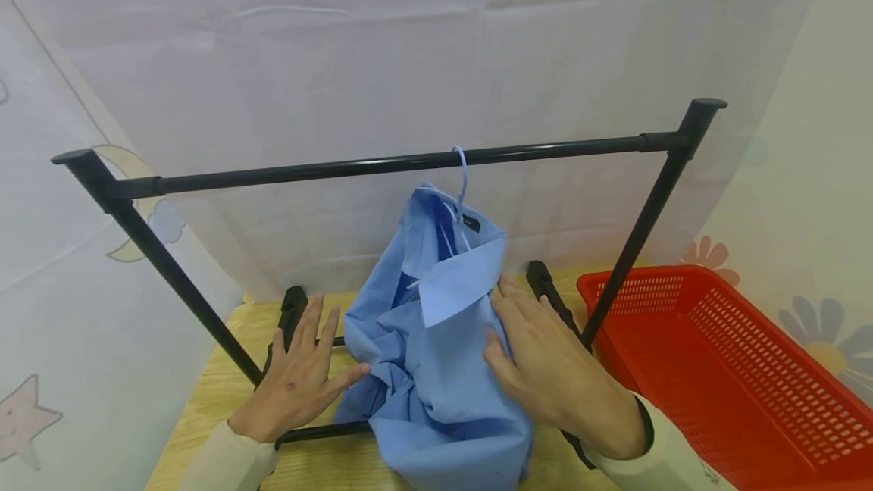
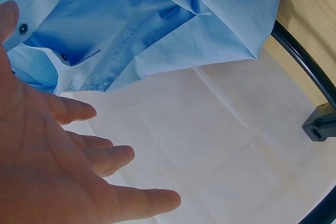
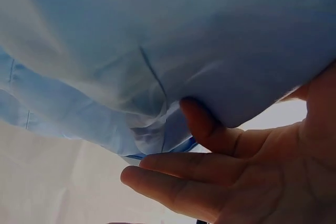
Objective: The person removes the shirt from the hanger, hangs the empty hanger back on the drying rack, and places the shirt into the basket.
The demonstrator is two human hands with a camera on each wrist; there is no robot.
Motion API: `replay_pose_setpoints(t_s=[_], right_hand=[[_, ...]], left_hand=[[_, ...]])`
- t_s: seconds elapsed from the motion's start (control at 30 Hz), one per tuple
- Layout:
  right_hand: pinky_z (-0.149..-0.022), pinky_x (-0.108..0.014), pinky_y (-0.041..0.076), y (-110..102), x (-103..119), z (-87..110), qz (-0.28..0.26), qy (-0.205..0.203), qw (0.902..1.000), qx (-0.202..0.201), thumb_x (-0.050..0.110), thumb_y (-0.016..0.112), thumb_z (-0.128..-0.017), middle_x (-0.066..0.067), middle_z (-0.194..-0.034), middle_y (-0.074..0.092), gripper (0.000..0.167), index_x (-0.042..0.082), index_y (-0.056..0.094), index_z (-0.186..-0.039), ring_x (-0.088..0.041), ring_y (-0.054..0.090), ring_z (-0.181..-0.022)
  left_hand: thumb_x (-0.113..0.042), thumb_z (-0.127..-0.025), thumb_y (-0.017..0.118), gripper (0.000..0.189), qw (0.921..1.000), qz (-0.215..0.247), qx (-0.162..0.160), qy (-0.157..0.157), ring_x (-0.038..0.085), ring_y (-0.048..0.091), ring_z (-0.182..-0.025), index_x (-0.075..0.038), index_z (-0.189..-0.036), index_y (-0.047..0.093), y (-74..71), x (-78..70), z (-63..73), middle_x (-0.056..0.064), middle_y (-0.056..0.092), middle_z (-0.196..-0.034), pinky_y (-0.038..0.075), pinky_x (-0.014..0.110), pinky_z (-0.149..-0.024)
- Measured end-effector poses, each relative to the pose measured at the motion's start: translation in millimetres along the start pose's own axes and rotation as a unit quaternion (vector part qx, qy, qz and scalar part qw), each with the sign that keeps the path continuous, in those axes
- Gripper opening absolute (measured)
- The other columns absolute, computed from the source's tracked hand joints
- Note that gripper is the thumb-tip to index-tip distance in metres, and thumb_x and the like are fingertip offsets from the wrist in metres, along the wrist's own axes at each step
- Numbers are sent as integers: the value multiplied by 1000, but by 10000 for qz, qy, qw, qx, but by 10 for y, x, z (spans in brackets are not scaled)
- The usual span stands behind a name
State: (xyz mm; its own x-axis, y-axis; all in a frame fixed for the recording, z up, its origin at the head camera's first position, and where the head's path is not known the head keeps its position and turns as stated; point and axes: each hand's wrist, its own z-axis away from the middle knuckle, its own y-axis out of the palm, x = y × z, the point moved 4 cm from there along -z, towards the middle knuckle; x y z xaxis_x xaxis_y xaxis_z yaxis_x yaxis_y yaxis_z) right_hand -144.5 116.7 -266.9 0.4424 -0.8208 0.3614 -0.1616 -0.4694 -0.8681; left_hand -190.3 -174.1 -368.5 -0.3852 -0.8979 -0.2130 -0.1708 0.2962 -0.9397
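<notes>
A light blue collared shirt point(image 1: 450, 370) hangs rumpled from a blue hanger point(image 1: 464, 180), whose hook loops over the black rail of the rack. My left hand point(image 1: 300, 373) is spread beside the shirt's left side, thumb pointing at the cloth; in the left wrist view its fingers point(image 2: 115, 161) are straight, with dark buttons on the shirt near them. On the other side, my right hand point(image 1: 546, 358) lies along the shirt with fingers extended by the collar point(image 1: 460, 283). The right wrist view shows its thumb point(image 3: 202, 127) against the cloth.
The black rack point(image 1: 382, 167) stands on a wooden table point(image 1: 204, 430), its slanted posts on both sides of the shirt. A red plastic basket point(image 1: 702, 370) sits at the right. Behind is a pale sheet point(image 1: 409, 82).
</notes>
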Motion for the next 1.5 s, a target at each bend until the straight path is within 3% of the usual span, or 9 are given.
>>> replay_pose_setpoints(t_s=[0.27,0.73,0.93,1.1,1.5], right_hand=[[-101,-71,32,5,-29,3,-43,-317,9987,-389,12,61,-94,-23,-147,47,35,-4,61,-126,-42,47,-134],[-106,-70,26,9,-70,-6,-226,-374,9978,-502,10,60,-95,-20,-151,43,31,0,62,-124,-43,43,-136],[-106,-70,28,11,-87,-22,-235,-516,9961,-673,9,59,-94,-22,-151,42,22,2,64,-114,-40,41,-138],[-106,-69,29,14,-100,-30,-231,-607,9944,-830,8,61,-93,-22,-151,42,17,1,65,-108,-38,39,-140],[-103,-68,34,-15,-97,-30,-65,-843,9904,-1095,8,64,-90,-24,-150,42,13,0,66,-100,-40,42,-137]], left_hand=[[-59,-94,58,93,9999,-67,-39,72,43,14,-148,6,-154,26,-40,-4,-16,27,8,-163,16,80,-101],[-52,-97,59,86,9967,297,-491,572,42,21,-146,2,-154,26,-200,-193,-316,24,19,-161,17,71,-110],[-49,-97,61,85,9947,472,-539,738,41,20,-147,1,-155,24,-182,-318,-442,24,17,-162,20,68,-111],[-47,-96,63,84,9918,450,-741,935,41,24,-146,2,-155,25,-207,-378,-507,24,19,-161,24,65,-112],[-44,-96,64,84,9886,637,-892,1028,39,23,-147,1,-155,26,-340,-487,-593,22,18,-162,21,65,-113]])
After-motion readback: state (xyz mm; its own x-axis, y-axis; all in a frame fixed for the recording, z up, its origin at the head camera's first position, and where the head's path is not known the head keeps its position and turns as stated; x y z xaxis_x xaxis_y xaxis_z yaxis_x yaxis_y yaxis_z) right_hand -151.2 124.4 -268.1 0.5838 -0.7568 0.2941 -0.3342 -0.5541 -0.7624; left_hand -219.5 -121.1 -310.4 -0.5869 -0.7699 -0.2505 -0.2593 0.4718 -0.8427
